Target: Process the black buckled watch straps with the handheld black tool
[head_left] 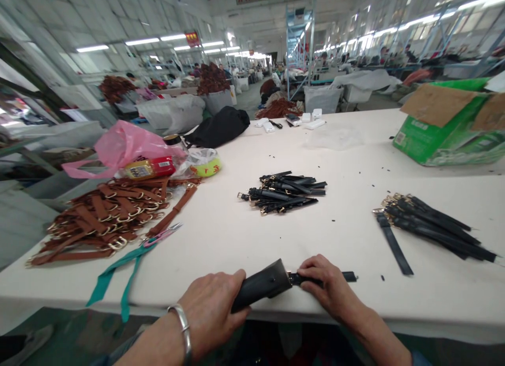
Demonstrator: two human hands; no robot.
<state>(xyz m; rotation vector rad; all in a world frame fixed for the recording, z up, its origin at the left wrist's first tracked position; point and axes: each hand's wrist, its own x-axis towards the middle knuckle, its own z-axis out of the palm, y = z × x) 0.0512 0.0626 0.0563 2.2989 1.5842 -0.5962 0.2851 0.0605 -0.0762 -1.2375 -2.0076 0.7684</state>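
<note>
At the table's near edge my left hand (213, 303), with a silver bangle at its wrist, is closed around a black tube-shaped object (262, 284) that flares at its far end and has a small knob. Its exact kind does not show. My right hand (325, 282) pinches a short black buckle strap (349, 276), whose buckle end meets the mouth of the black object. Whether the buckle sits inside it I cannot tell. Farther in lies a heap of black buckle straps (284, 192). Another bunch of black straps (434, 224) lies to the right, one strap set apart.
Brown buckle straps (106, 213) are piled at the left, beside pink-handled scissors (161, 235) and a teal ribbon (114, 274). Behind them are a pink plastic bag (126, 145) and a black bag (221, 126). A green carton (442, 129) stands at the back right.
</note>
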